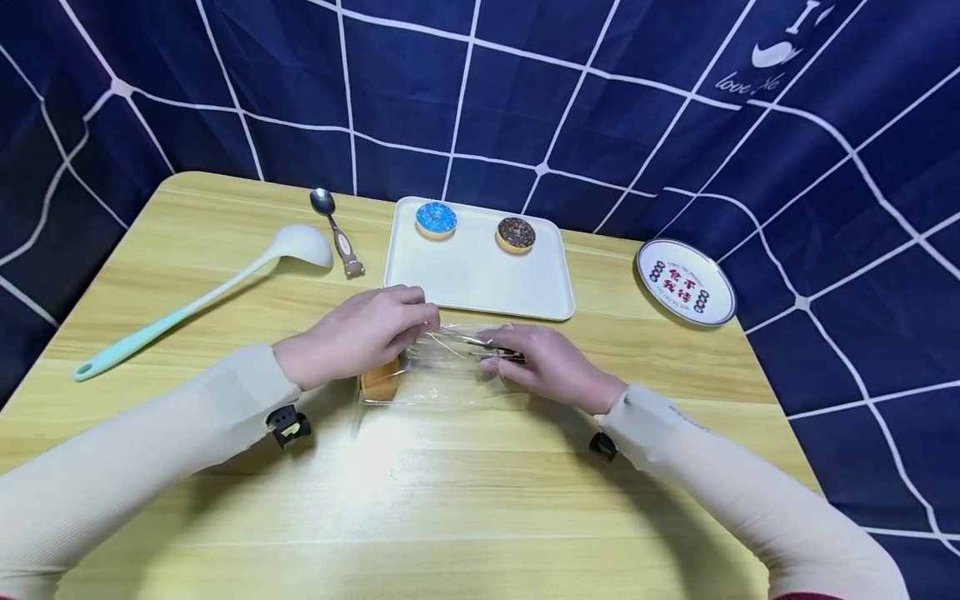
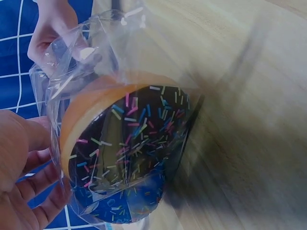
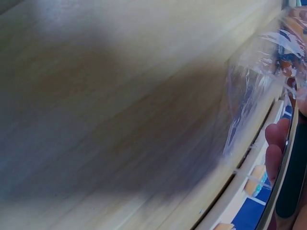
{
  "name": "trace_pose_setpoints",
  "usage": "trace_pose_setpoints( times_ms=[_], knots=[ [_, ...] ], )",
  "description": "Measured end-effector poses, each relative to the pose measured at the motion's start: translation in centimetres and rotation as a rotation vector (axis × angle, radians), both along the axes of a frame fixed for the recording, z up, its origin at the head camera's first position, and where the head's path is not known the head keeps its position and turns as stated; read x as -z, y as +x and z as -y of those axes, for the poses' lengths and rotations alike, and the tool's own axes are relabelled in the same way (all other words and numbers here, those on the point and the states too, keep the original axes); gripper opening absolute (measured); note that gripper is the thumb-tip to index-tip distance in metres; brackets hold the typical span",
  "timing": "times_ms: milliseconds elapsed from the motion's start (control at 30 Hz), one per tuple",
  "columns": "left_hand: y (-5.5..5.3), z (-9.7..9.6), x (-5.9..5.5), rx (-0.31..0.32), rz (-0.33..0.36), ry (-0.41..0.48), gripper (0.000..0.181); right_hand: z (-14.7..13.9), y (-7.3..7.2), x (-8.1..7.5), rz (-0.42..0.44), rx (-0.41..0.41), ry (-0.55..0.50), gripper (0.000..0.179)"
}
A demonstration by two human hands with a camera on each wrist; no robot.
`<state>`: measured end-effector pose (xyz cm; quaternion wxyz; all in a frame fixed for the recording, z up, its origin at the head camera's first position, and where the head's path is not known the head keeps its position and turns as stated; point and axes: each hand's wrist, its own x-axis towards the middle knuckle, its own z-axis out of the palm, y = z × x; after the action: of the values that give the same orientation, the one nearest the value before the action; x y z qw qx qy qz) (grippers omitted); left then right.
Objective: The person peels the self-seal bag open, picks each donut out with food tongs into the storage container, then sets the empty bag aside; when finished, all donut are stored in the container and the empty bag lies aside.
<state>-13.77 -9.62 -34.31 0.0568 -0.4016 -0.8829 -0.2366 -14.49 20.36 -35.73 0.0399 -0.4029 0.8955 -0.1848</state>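
A clear plastic bag (image 1: 442,383) is held between both hands above the table. My left hand (image 1: 360,333) grips the bag's upper edge with curled fingers. Through the film, the left wrist view shows a chocolate-iced doughnut (image 2: 129,134) with coloured sprinkles and a blue-iced doughnut (image 2: 120,201) below it. Only a tan doughnut side (image 1: 381,382) shows in the head view. Dark-handled tongs (image 3: 292,177) are in my right hand (image 1: 551,362), which is at the bag's right end; their tips are hard to make out through the film.
Behind the bag lies a white tray (image 1: 480,279) bearing a blue doughnut (image 1: 436,218) and a chocolate doughnut (image 1: 515,234). To the left are a ladle (image 1: 217,292) and a spoon (image 1: 337,233). A printed plate (image 1: 686,282) stands at the right edge, near the blue curtain (image 1: 862,292).
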Motion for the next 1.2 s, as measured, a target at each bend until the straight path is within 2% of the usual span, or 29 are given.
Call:
trace_pose_setpoints(
  times_ms=[300, 567, 1033, 1200],
  knots=[
    [-0.1, 0.3, -0.1, 0.011, -0.02, 0.01, 0.011, 0.1, -0.2, -0.3, -0.048, -0.016, -0.037, 0.032],
    [0.0, 0.4, -0.2, 0.013, -0.032, -0.014, 0.009, -0.2, -0.2, -0.1, -0.05, -0.011, -0.052, 0.031],
    [-0.1, 1.1, -0.4, -0.017, -0.022, -0.02, 0.005, -3.3, 0.5, -0.8, 0.001, 0.033, -0.088, 0.032],
    [-0.1, 1.1, -0.4, -0.022, -0.01, -0.021, 0.01, -5.2, 1.1, -1.4, 0.051, 0.069, -0.108, 0.032]
  ],
)
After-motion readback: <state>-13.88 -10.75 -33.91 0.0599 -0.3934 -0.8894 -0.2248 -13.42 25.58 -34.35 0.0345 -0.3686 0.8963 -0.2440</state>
